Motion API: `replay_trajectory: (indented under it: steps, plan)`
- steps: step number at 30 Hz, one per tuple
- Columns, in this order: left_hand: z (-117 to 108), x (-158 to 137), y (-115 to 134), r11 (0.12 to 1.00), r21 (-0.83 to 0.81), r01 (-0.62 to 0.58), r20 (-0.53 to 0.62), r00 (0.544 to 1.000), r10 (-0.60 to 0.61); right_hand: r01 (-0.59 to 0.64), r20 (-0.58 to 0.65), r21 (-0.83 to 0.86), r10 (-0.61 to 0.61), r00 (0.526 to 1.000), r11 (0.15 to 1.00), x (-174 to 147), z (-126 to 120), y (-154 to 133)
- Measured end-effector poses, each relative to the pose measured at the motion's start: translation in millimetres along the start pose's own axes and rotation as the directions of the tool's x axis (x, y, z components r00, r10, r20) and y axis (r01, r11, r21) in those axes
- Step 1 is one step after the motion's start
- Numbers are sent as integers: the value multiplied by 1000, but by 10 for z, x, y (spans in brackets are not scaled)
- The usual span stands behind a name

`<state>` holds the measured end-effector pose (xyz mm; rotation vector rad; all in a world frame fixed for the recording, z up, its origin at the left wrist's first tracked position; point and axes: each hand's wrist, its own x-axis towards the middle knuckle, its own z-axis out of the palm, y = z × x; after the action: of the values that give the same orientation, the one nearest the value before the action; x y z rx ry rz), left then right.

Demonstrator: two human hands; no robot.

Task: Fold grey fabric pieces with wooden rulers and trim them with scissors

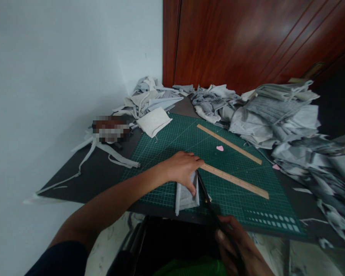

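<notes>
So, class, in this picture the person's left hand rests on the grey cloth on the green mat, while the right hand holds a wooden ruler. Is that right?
Not quite: the right hand holds black scissors, as the head view shows. The left hand does rest on the grey cloth on the green mat.

Door's (235, 42) super glossy wood, rulers (235, 181) are plain matt wood, mat (172, 140) looks like matt plastic, scissors (211, 207) dark metal-looking, grey piece (186, 199) clearly cloth.
</notes>
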<state>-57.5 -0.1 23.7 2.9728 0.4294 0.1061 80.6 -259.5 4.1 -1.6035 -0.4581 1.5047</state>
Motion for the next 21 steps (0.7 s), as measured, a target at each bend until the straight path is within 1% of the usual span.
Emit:
replay_trajectory:
  steps: [7, 12, 15, 19, 21]
  plan:
    - [-18, 1, 3, 1000, -10, 17, 10, 1000, -17, 12, 58, -7, -12, 998, 1000, 23, -28, 14]
    - [-28, 4, 12, 1000, -11, 18, 17, 1000, -18, 52, 37, 17, -53, 998, 999, 40, -46, 72]
    - [-39, 7, 13, 1000, -13, 26, 35, 999, -26, 29, 18, 36, -30, 999, 999, 50, -40, 84]
    - [-43, 9, 10, 999, -28, 40, 46, 998, -39, 8, 53, 70, -12, 998, 998, 65, -28, 53]
    - [-35, 9, 20, 998, -43, 37, 48, 998, -35, -3, 46, 90, -2, 999, 996, 65, -48, 31]
